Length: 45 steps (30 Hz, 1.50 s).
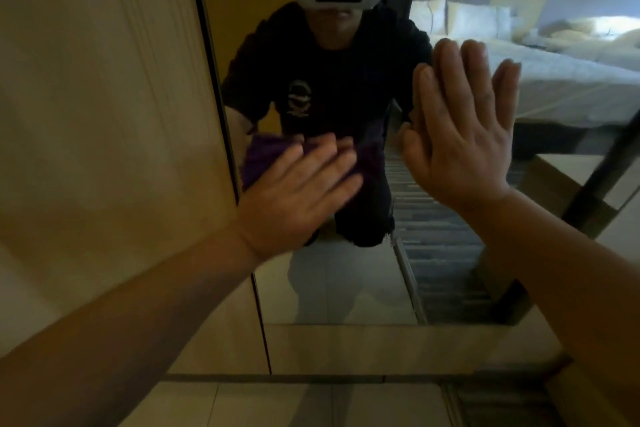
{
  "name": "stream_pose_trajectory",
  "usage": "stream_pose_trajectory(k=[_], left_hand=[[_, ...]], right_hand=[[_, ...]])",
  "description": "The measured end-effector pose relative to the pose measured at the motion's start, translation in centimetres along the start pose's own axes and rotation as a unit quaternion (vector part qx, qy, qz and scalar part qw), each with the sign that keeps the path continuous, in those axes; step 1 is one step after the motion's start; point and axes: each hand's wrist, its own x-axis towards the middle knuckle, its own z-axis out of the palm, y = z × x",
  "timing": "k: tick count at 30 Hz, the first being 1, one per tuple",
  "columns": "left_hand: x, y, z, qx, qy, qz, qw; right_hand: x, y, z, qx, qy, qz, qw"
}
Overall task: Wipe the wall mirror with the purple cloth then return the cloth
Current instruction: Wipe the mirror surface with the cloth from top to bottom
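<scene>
The tall wall mirror (pixel 332 281) fills the middle of the head view, edged by a dark frame on its left. My left hand (pixel 298 194) presses the purple cloth (pixel 258 158) flat against the glass near the mirror's left edge; the hand is motion-blurred and covers most of the cloth. My right hand (pixel 464 128) rests flat on the glass to the right, fingers spread and pointing up, holding nothing. Its reflection meets it at the fingertips.
A pale wooden panel (pixel 104 114) stands left of the mirror. The glass reflects a person in a dark top with a white headset, beds with white linen (pixel 554 80) and striped carpet. Tiled floor (pixel 277 406) lies below.
</scene>
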Motion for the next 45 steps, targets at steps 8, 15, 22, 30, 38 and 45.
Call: stream_pose_trajectory(k=[8, 15, 22, 30, 38, 45], left_hand=[[-23.5, 12.8, 3.4, 0.008, -0.228, 0.155, 0.961], [-20.3, 12.9, 0.0, -0.115, -0.331, 0.06, 0.935], [1.2, 1.9, -3.6, -0.105, -0.059, -0.12, 0.985], [16.6, -5.8, -1.4, 0.062, 0.064, -0.095, 0.991], [-3.6, 8.4, 3.6, -0.017, -0.094, 0.091, 0.991], [-15.3, 13.6, 3.7, -0.04, -0.277, 0.236, 0.931]], right_hand=[[-0.4, 0.3, 0.4, 0.001, 0.023, -0.007, 1.0], [0.1, 0.1, -0.5, -0.008, -0.041, 0.008, 0.999], [0.5, 1.1, -5.0, 0.125, -0.108, 0.07, 0.984], [-1.1, 7.0, -4.7, 0.003, -0.148, 0.149, 0.978], [-2.3, 7.7, -1.7, -0.023, -0.02, 0.122, 0.992], [-2.5, 8.5, -0.1, -0.058, 0.054, 0.095, 0.992]])
